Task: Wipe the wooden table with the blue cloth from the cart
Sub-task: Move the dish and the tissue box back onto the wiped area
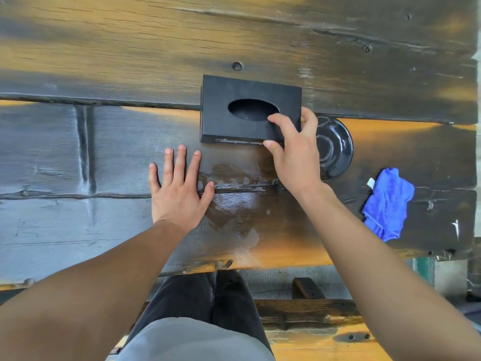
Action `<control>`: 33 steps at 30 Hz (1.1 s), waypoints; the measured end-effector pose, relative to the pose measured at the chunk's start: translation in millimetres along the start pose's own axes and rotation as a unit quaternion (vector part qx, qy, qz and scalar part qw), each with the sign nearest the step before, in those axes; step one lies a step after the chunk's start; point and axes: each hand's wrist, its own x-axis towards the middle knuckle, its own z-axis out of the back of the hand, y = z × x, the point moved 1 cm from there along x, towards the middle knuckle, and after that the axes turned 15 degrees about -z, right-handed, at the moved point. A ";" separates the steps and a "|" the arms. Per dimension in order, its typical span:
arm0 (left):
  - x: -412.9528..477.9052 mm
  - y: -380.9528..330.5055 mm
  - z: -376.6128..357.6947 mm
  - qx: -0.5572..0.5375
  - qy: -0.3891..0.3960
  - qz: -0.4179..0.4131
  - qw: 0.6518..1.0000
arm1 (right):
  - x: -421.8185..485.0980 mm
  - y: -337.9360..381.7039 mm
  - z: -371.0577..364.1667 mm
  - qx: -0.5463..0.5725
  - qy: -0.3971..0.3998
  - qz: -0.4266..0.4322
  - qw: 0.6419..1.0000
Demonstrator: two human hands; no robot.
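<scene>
The dark, worn wooden table (109, 157) fills the view, with a wet sheen on the planks in front of me. A crumpled blue cloth (387, 204) lies on the table at the right, apart from both hands. My left hand (179, 188) rests flat on the wood, fingers spread, holding nothing. My right hand (294, 155) grips the near right corner of a black tissue box (239, 108) with an oval opening, thumb on its front edge and fingers over its top.
A black glossy saucer (335, 149) sits just right of the box, partly behind my right hand. The table's near edge runs above my legs. A wooden bench (312, 321) stands below. The table's right end lies past the cloth.
</scene>
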 end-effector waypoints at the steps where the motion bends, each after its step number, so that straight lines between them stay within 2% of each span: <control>1: 0.0 0.0 -0.2 -0.001 -0.002 0.004 1.000 | -4.7 -3.1 -0.5 -0.002 -0.001 -0.003 1.000; 22: 0.3 -0.9 0.4 0.009 0.008 0.013 1.000 | -31.5 -27.5 -17.3 -0.029 -0.027 -0.001 0.999; 28: 0.1 0.3 -1.1 0.007 0.003 0.013 1.000 | -32.9 -33.1 -19.7 -0.013 -0.005 -0.020 1.000; 33: 0.5 0.2 -0.8 0.002 0.004 0.012 1.000 | -37.0 -34.0 -16.0 -0.045 -0.002 -0.051 0.998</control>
